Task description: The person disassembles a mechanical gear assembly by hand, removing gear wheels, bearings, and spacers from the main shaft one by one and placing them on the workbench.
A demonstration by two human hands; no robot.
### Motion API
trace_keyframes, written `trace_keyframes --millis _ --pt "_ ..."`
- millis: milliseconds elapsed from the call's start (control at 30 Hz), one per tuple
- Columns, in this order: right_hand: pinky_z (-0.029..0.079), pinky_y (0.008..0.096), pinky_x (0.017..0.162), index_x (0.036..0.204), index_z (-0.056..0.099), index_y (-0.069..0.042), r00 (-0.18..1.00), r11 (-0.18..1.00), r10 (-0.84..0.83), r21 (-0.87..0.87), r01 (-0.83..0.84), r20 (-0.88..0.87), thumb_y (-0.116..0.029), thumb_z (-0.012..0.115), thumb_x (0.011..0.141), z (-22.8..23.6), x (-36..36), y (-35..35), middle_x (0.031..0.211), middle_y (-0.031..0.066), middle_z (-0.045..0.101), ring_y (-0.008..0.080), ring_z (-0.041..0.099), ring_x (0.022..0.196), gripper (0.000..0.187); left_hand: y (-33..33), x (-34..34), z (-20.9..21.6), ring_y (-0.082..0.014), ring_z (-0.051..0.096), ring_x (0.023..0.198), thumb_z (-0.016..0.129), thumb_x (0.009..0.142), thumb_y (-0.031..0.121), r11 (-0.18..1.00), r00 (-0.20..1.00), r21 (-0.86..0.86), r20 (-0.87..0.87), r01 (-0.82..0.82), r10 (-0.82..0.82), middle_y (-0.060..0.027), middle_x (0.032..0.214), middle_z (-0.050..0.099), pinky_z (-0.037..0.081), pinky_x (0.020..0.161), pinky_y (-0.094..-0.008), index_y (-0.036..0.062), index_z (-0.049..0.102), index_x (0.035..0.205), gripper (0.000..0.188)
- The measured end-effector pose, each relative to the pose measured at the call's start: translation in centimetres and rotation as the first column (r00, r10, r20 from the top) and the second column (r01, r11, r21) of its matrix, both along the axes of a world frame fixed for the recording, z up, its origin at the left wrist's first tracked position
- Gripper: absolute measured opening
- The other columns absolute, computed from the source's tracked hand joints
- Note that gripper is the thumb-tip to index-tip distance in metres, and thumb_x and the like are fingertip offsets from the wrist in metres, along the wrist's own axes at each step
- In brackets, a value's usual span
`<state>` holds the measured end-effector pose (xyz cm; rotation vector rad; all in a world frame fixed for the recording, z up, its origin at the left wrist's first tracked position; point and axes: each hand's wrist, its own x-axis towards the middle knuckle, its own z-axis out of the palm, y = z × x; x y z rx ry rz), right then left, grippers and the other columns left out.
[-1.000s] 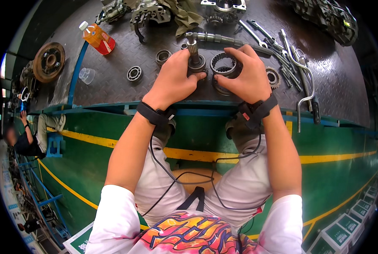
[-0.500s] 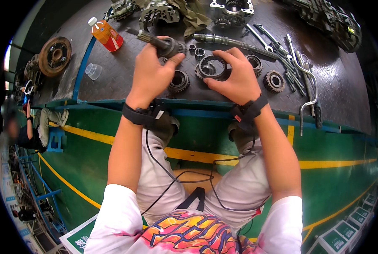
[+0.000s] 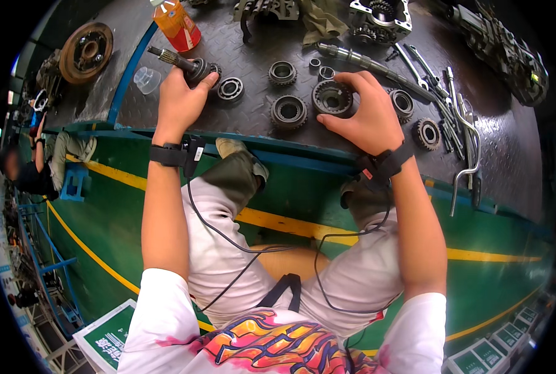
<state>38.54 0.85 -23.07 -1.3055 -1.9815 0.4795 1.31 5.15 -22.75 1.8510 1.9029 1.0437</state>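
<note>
My left hand (image 3: 183,100) is closed round a splined shaft (image 3: 179,61) with a collar and a small gear at its right end, tilted above the table at the left. My right hand (image 3: 366,112) curls over a toothed gear ring (image 3: 331,100), thumb at its near edge and fingers at its far edge. The ring appears to sit low, at the tabletop. A ball bearing (image 3: 230,90) lies just right of my left hand. Between the hands rest two gears, one farther (image 3: 282,73) and one nearer (image 3: 288,112).
A long shaft (image 3: 374,65) lies behind small rings. Right of my right hand are a bearing (image 3: 401,105), a small gear (image 3: 427,134), wrenches (image 3: 415,67) and a bent bar (image 3: 471,134). Housings (image 3: 381,22) stand behind; an orange bottle (image 3: 178,28) and clear cup (image 3: 147,81) are left.
My left hand has moved left with the shaft, uncovering the ball bearing and a gear. My right hand stays at the gear ring, which now looks lower. The view has shifted slightly.
</note>
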Motion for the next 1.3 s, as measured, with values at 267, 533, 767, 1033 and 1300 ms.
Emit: trace_keyframes --millis 267,533,767,1033,1300 --pt "0.06 0.0451 0.105 0.134 0.075 0.0 0.999 1.0 0.005 0.023 -0.003 -0.054 -0.026 0.102 0.074 -0.2 0.0 -0.2 0.125 0.0166 0.074 0.0374 0.074 0.12 0.071 1.1 -2.2 -1.6 -0.0389 0.082 0.11 0.091 0.097 0.031 0.998 0.993 0.048 -0.117 0.039 -0.033 -0.0229 0.115 0.084 0.062 0.097 -0.0458 -0.0024 0.076 0.122 0.045" --pt "0.06 0.0448 0.102 0.128 0.075 0.002 0.996 0.995 -0.089 0.035 0.089 -0.017 -0.03 0.105 0.072 -0.6 0.0 -0.5 0.124 0.0172 0.075 0.0358 0.074 0.115 0.071 1.1 -1.2 -1.5 -0.0446 0.079 0.116 0.088 0.098 0.032 0.997 0.991 0.052 -0.126 0.062 -0.055 -0.0253 0.119 0.083 0.06 0.101 -0.0493 -0.003 0.073 0.126 0.047" --pt "0.059 0.0421 0.106 0.127 0.074 0.004 0.985 0.985 -0.171 -0.022 0.17 -0.005 -0.031 0.107 0.074 -0.3 -0.6 -0.8 0.124 0.0151 0.077 0.029 0.074 0.116 0.071 1.1 -1.1 -1.6 -0.0432 0.079 0.117 0.087 0.099 0.03 0.996 0.992 0.047 -0.105 0.075 -0.07 -0.025 0.121 0.083 0.06 0.102 -0.0486 -0.0032 0.072 0.129 0.047" --pt "0.06 0.0453 0.102 0.134 0.073 0.003 0.991 0.991 -0.133 0.026 0.132 0.034 -0.035 0.104 0.075 -0.2 -0.8 -0.5 0.124 0.0187 0.07 0.0375 0.072 0.116 0.076 1.3 -1.3 -1.7 -0.0427 0.079 0.116 0.087 0.099 0.031 0.995 0.993 0.051 -0.085 0.091 -0.087 -0.0245 0.12 0.083 0.06 0.103 -0.0483 -0.0031 0.072 0.129 0.047" --pt "0.061 0.0461 0.096 0.129 0.076 0.002 0.983 0.984 -0.174 0.039 0.172 0.058 -0.039 0.104 0.074 -0.4 -1.3 -0.8 0.118 0.0178 0.068 0.0375 0.072 0.109 0.074 1.3 -1.3 -1.8 -0.0435 0.079 0.116 0.087 0.099 0.032 0.996 0.992 0.043 -0.102 0.083 -0.079 -0.0243 0.121 0.083 0.059 0.103 -0.0496 -0.0025 0.071 0.13 0.049"
